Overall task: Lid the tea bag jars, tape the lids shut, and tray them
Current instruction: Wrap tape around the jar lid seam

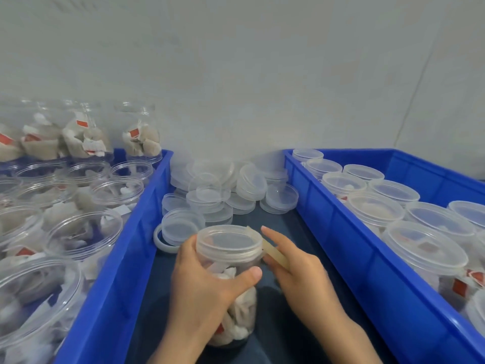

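**Taping the lid on a jar of tea bags**

The left hand (207,282) wraps around the clear jar (233,292), thumb across the front just under the lid (228,241), fingers curled round the far side; this grip likely steadies the jar against the pull of the tape. The right hand (294,269) sits at the lid's 3 o'clock, its fingers fairly straight, pressing a strip of yellowish tape (273,252) against the lid's rim. The strip runs from the rim back along the hand; whether the thumb pinches its loose end cannot be told. The jar stands upright at 6 o'clock in the view, tea bags visible inside, lid seated on top.

Just beyond the jar, toward 12 o'clock, loose clear lids (223,190) lie in a jumble, close enough to reach for the next jar. A pale ring (164,244), possibly a tape roll, lies at the jar's 10 o'clock, partly under a lid.

At 9 o'clock a blue tray (126,248) holds open jars (86,232) of tea bags awaiting lids. At 3 o'clock a second blue tray (349,248) holds lidded jars (425,248), presumably finished ones.

The work happens on a dark tabletop (275,219) between the trays, pushed up to a plain pale wall (249,74).
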Tool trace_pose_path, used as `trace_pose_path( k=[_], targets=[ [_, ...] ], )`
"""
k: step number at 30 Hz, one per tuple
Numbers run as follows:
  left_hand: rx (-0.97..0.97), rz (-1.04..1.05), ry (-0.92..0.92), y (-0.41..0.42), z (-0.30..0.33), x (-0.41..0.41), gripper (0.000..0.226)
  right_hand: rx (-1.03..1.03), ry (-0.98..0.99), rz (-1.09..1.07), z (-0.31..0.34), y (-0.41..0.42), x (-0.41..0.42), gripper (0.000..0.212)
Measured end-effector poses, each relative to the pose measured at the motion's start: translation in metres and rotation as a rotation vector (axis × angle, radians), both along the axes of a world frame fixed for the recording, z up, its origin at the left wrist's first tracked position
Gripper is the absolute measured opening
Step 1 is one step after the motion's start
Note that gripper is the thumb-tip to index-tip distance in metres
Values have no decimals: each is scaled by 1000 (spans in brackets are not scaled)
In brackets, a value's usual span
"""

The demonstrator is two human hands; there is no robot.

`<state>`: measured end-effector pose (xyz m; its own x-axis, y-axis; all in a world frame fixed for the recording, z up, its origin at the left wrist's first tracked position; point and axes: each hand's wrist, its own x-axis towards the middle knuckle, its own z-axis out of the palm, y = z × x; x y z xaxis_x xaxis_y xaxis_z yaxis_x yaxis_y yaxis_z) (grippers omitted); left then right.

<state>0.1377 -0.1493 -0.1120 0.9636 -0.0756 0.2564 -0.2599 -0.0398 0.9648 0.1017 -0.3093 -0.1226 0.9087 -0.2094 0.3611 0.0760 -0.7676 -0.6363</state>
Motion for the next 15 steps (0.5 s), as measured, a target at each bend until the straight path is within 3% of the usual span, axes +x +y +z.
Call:
trace_pose_path(
  k=[3,8,15],
  targets=[
    [-123,-131,119,8,4,4,87,-131,-108,-163,6,-10,-3,32],
    [-177,-291,194,16,8,6,61,-84,-98,-305,16,-22,-5,52],
    [-208,-409,191,18,6,7,67,-112,-61,-349,20,-21,-7,50]
  ],
)
